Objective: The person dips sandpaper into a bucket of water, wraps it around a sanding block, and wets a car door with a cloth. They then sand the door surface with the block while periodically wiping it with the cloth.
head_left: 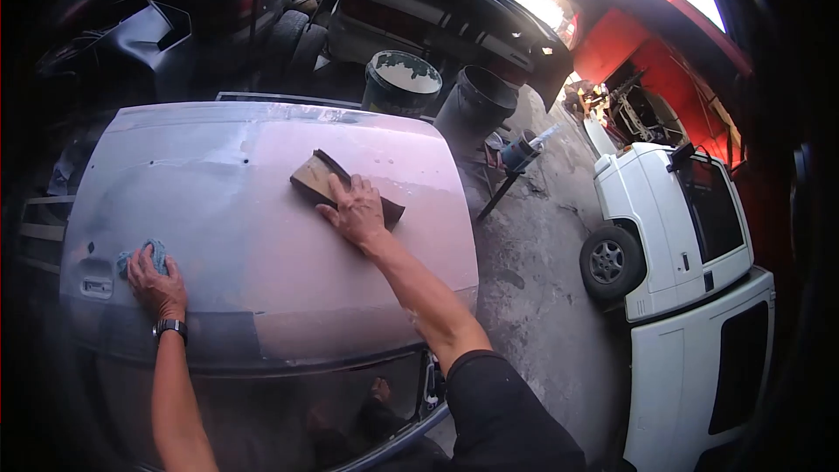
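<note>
Pink and grey patches coat the car door (301, 284); on it, the right hand (357, 210) spreads over a dark block (309, 178), while the left hand (157, 285) grips a teal cloth (159, 253).

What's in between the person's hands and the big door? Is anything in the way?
Yes: a blue cloth under the left hand, and a block under the right hand. I see nothing else between them and the door.
</note>
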Tool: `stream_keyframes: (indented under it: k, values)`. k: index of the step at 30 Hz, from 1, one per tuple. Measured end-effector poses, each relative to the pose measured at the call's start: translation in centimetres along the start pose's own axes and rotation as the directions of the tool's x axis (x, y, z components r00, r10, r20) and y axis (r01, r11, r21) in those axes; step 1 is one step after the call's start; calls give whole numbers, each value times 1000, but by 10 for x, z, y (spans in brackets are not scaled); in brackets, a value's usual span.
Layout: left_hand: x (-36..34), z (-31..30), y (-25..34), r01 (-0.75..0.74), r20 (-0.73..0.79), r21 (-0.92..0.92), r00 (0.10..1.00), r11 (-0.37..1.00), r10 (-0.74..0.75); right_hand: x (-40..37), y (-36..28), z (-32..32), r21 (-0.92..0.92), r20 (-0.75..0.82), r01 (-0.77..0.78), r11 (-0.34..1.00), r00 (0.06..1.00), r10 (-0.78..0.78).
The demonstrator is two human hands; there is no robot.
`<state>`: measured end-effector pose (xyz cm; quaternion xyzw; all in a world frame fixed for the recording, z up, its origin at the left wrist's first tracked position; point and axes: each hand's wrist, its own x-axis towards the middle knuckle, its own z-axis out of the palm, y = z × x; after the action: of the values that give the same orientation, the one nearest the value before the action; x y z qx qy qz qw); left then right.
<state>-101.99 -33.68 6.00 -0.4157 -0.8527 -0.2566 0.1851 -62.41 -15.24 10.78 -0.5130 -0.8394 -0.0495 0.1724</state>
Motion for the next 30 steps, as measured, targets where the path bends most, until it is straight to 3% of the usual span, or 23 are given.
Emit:
stream_keyframes:
  k: [3, 6, 7, 10, 12, 15, 16, 18, 22, 24, 25, 28, 30]
  values:
    - [-2, 0, -5, -20, -1, 0, 1000, 1000, 20, -132, -29, -40, 36, -32, 142, 989, 989, -141]
    - [-4, 6, -9, -22, 7, 22, 1000, 1000, 22, -169, -20, -61, 7, 6, 281, 960, 960, -281]
    - [-4, 7, -8, -28, 4, 29, 1000, 999, 28, -170, -15, -59, 9, 27, 326, 945, 945, -326]
    - [1, 13, -15, -51, -4, 56, 999, 997, 51, -64, 23, -28, 30, -8, 277, 960, 961, -277]
    - [0, 15, -18, -66, -6, 64, 998, 996, 67, 27, 43, -6, 14, 114, 141, 990, 983, -142]
    - [1, 14, -17, -79, -27, 58, 996, 995, 81, 110, 44, 21, -48, 156, -87, 995, 983, 93]
    - [0, 11, -15, -70, -26, 52, 997, 996, 71, 110, 39, 26, -61, 145, -134, 989, 979, 141]
    - [2, 6, -7, -61, -29, 20, 998, 998, 62, 80, 34, 18, 16, 85, -80, 997, 993, 78]
    - [2, 4, -4, -48, -26, 21, 998, 999, 48, -60, -25, -26, 134, 38, 80, 988, 996, -85]
    - [0, 1, 0, -30, -24, -5, 999, 1000, 30, -133, -52, -32, 114, -59, 190, 975, 981, -185]
    - [-1, -2, 0, -30, -26, -2, 999, 1000, 30, -153, -60, -40, 98, -24, 221, 970, 975, -220]
    - [3, 0, 2, 1, -26, -26, 1000, 1000, -2, -124, -40, -32, 81, -21, 319, 944, 948, -319]
    - [-1, -3, 5, 21, 7, -21, 1000, 1000, -21, -45, -14, -15, 54, -58, 295, 954, 955, -292]
